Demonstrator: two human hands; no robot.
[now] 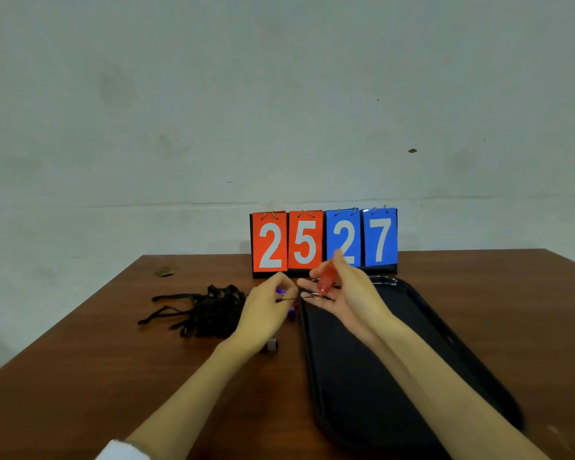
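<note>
Both hands raised above brown table, toward its far edge, fingertips almost meeting.

Left hand: fingers curled, thumb and forefinger pinching thin black cord. Cord running a short way across to right hand, above left rim of black tray.

Right hand: palm turned up, small red piece lying across the fingers, thumb pressed on top and holding it there. Narrow end of red piece pointing down toward the cord's end. Whether cord is joined to red piece: cannot tell, too blurred.

Under left hand, on table: small purple pieces, partly hidden. Small grey-and-dark bit just beside the wrist. Further left, tangled heap of black cords.

Behind hands, flip scoreboard upright, reading 25 on red, 27 on blue. White cuff at bottom edge.
</note>
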